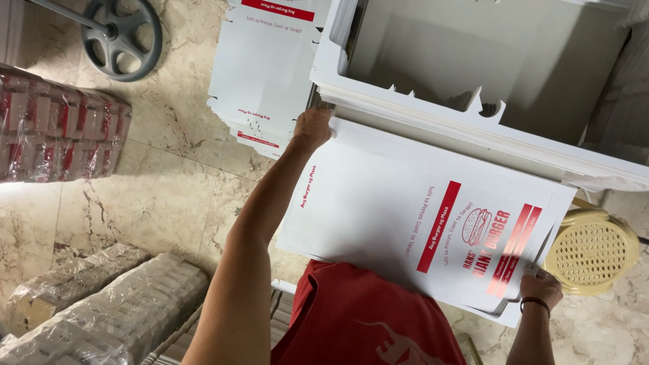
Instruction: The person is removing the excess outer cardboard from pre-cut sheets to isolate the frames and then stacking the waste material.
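A person's left hand (313, 126) clasps the far corner of a flat white-and-red carton blank (419, 223), topmost on a stack just below an assembled white box (473, 115); the right hand (539, 287) pinches its near corner. Lifting both corners evenly should keep the sheet from buckling.

Person wearing red garment (358, 318) with faint darker red printed graphic near hem; arms showing bare, sleeveless; thin dark band (534, 302) circling right wrist.
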